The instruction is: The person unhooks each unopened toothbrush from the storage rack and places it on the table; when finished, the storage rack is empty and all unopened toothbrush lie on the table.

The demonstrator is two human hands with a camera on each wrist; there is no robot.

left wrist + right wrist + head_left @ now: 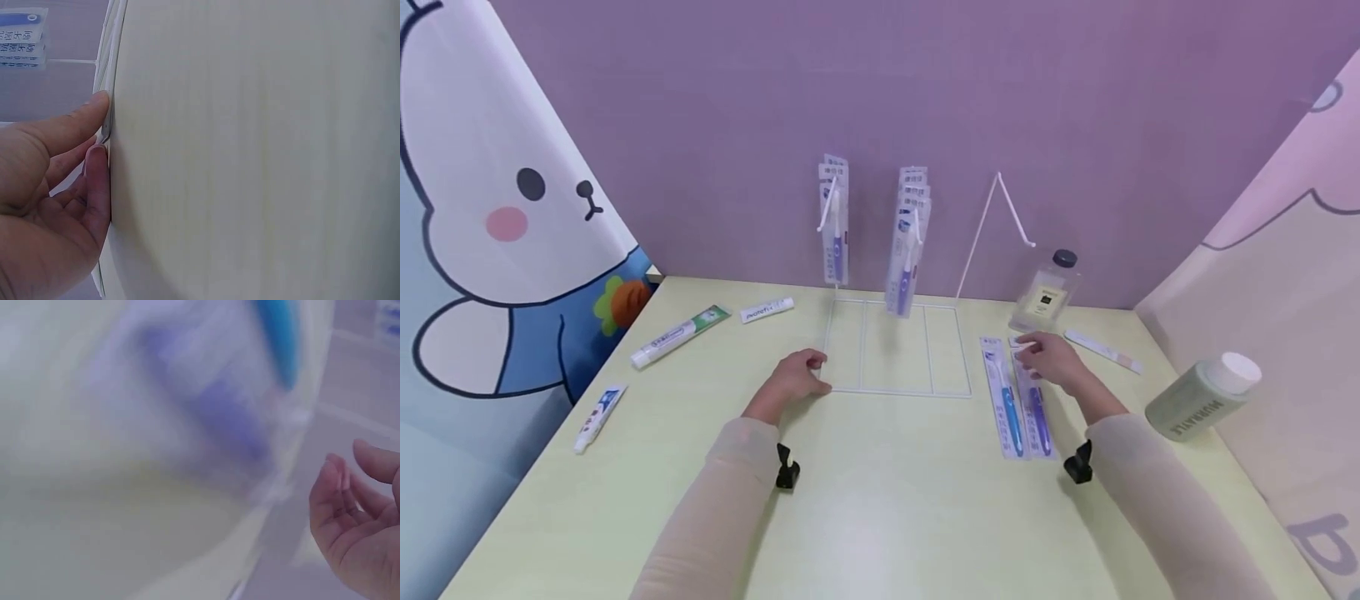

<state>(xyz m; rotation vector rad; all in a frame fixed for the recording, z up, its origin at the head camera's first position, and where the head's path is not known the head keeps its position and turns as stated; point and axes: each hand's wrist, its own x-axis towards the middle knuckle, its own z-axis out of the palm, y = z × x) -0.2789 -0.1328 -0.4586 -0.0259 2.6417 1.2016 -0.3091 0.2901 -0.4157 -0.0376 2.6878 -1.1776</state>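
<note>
Left sleeve [715, 508] near — left hand [792, 377] pinches rack [895, 393]; right hand [1054, 360] relaxed, empty at purple toothbrush [1040, 421] — likely pickup step, calls for far-end pinch

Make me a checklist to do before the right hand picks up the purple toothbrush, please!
1. Left hand touching the rack: ok.
2. Rightmost hook bare: ok.
3. Purple toothbrush pack lying on the table: ok.
4. Right hand gripping that pack: not ok; thumb and fingers look apart.
5. Pack's hanging hole clear: cannot tell; the hand partly covers that end.
</note>
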